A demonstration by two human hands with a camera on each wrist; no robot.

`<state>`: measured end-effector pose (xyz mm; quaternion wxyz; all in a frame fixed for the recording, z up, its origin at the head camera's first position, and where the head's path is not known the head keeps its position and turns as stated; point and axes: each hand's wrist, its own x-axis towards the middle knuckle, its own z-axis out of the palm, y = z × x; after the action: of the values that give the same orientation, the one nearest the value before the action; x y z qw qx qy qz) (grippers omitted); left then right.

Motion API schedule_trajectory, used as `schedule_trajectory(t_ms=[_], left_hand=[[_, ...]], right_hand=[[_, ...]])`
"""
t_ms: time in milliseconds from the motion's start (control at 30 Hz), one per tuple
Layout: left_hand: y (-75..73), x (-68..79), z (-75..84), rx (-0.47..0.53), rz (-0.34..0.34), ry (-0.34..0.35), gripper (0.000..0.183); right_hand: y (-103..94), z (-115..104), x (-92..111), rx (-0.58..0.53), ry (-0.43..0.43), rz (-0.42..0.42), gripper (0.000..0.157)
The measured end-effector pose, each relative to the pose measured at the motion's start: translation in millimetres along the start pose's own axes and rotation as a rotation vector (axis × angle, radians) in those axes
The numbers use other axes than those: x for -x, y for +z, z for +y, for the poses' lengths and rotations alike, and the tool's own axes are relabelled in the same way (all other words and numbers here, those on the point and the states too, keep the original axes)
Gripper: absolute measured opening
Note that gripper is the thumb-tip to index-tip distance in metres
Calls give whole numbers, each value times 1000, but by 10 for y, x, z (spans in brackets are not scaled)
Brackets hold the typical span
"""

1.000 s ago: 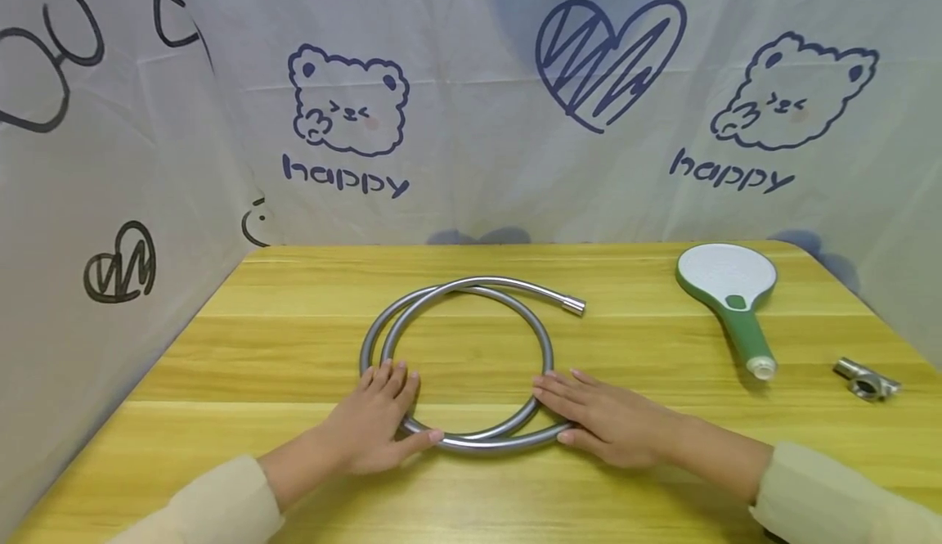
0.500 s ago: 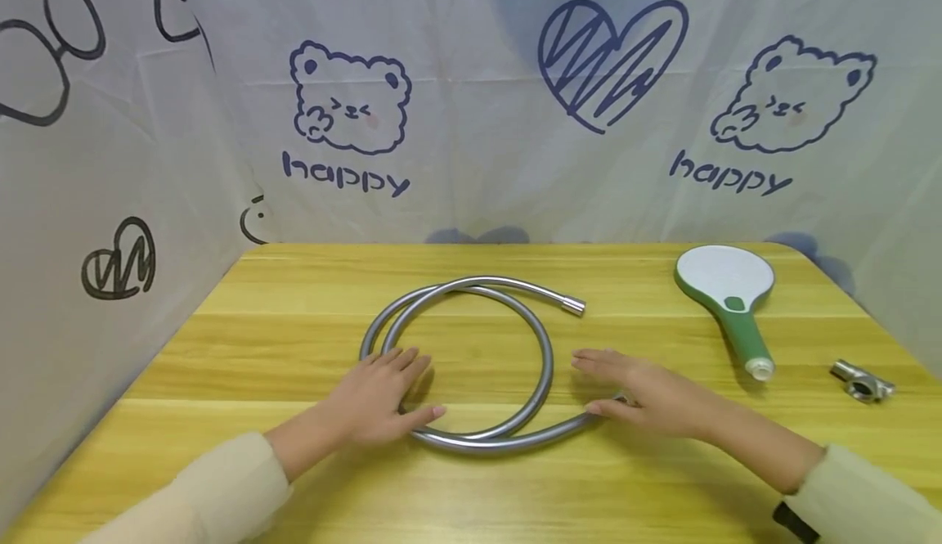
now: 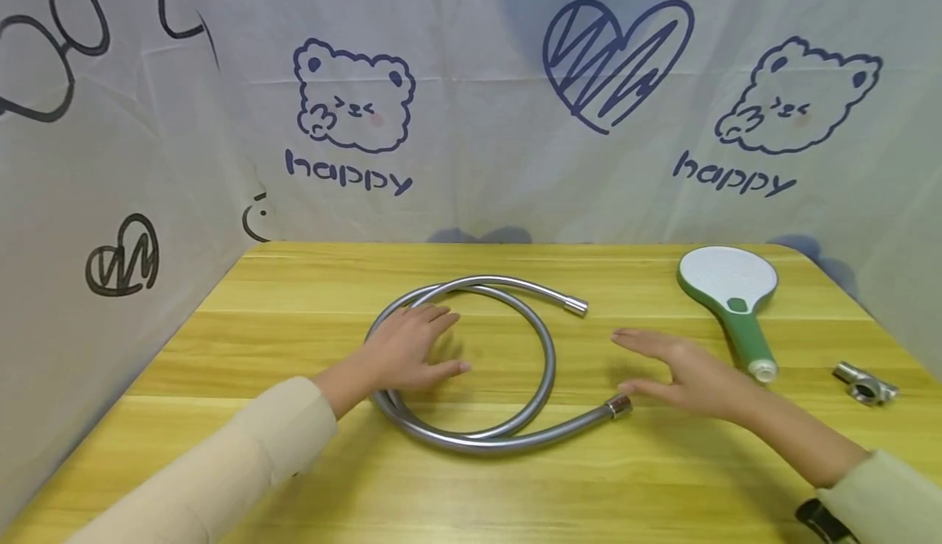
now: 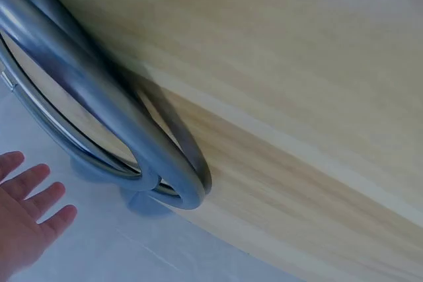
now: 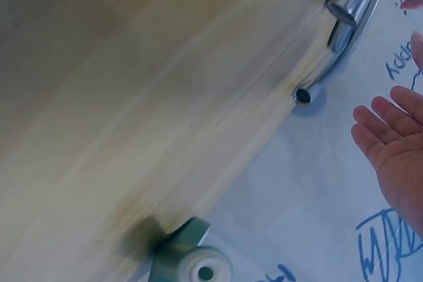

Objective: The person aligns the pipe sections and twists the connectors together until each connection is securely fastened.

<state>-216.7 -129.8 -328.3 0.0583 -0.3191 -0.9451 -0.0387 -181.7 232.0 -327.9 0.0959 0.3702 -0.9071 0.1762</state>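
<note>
"Where does the hose (image 3: 486, 445) lie?"

"Coiled in the middle of the desk (image 3: 294, 282)."

"And the hands?"

"Wide and gripping nothing: left hand (image 3: 406, 349) over the hose's left side, right hand (image 3: 690, 372) near one end. The shower head (image 3: 738, 315) lies near the far right corner."

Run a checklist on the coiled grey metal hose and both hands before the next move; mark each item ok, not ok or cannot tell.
1. Left hand and right hand hold nothing: ok.
2. Coiled grey metal hose lies on the yellow wood-grain table: ok.
3. Hose straightened: not ok, it lies in loops.
4. Near silver cylindrical fitting and far silver cylindrical fitting in sight: ok.
5. Green-and-white shower head apart from hose: ok.
6. Washer inside near fitting: cannot tell.
</note>
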Motion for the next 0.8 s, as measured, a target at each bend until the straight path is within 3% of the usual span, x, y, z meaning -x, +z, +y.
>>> schedule_trajectory(t_ms=[333, 533, 800], left_hand=[[-47, -181, -51, 41, 48, -3, 70], [-89, -271, -106, 148, 61, -13, 67], [-154, -405, -125, 194, 76, -29, 64]], right_hand=[[-72, 175, 122, 53, -16, 120, 60], [-118, 277, 209, 100, 18, 146, 62], [-163, 376, 292, 103, 45, 171, 61]])
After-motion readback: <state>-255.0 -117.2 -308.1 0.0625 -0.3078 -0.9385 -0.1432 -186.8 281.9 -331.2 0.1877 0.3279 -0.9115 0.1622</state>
